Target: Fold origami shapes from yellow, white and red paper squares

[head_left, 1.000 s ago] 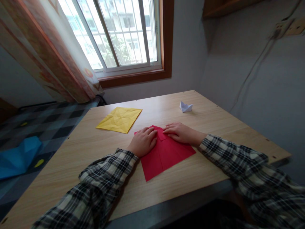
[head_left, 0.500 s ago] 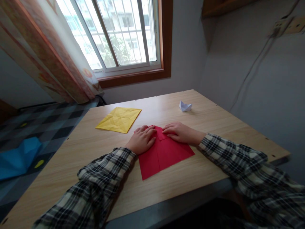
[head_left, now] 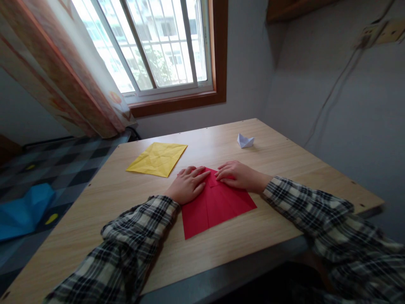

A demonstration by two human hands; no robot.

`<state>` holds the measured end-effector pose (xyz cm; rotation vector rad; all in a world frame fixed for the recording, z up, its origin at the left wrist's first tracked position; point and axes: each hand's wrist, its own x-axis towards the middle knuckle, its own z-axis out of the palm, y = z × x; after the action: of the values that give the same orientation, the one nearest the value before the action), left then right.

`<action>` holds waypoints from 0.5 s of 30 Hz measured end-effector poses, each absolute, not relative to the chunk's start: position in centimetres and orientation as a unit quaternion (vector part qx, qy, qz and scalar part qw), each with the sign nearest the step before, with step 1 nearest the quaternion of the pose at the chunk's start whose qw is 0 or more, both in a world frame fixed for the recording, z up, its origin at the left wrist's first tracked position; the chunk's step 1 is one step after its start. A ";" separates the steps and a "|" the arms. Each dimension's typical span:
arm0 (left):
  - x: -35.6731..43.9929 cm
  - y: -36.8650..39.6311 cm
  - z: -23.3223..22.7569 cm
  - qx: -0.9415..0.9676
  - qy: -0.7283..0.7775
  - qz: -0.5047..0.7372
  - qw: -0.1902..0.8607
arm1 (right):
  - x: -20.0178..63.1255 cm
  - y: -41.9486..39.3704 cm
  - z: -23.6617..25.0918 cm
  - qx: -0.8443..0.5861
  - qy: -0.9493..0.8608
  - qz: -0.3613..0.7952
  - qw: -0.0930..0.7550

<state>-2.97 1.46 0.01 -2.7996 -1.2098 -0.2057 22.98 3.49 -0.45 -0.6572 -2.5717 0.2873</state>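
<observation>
A red sheet of paper [head_left: 218, 207] lies flat on the wooden table [head_left: 253, 236], with a crease down its middle and its far corner folded in toward the centre. My left hand [head_left: 188, 183] rests open on the sheet's far left part, fingers stretched toward the folded corner. On the far right part lies my right hand [head_left: 236, 175], also open, its fingertips touching the paper beside the fold. Both hands cover parts of the sheet's far edges.
A creased yellow paper square [head_left: 158, 158] lies beyond my left hand. Farther back to the right stands a small white paper boat [head_left: 245, 141]. Off the table's left side, a blue folded paper [head_left: 28, 211] rests on a checked cloth [head_left: 72, 164]. A window [head_left: 164, 50] is behind.
The red sheet has turned slightly, its near edge shifting a little left. My left fingers have moved slightly right, over the folded corner. My right hand stays nearly in place.
</observation>
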 end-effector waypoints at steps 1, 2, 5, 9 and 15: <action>-3.0 1.4 0.0 -0.915 -0.396 -0.067 0.042 | 23.0 3.5 -0.4 -0.236 -0.937 0.105 0.233; -2.9 1.4 0.0 -0.915 -0.396 -0.066 0.042 | 23.0 3.5 -0.4 -0.231 -0.938 0.106 0.234; -2.9 1.4 0.0 -0.916 -0.395 -0.062 0.043 | 23.1 3.5 -0.4 -0.216 -0.942 0.103 0.235; -2.9 1.4 0.0 -0.915 -0.395 -0.064 0.044 | 22.9 3.0 -0.4 -0.213 -0.945 0.100 0.225; -3.0 1.4 -0.1 -0.914 -0.398 -0.057 0.046 | 22.2 2.6 -0.8 -0.195 -0.952 0.081 0.223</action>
<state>-2.97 1.40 -0.10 -2.7914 -1.2153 -0.1731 22.19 2.59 -0.81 -0.5386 -2.6277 0.2239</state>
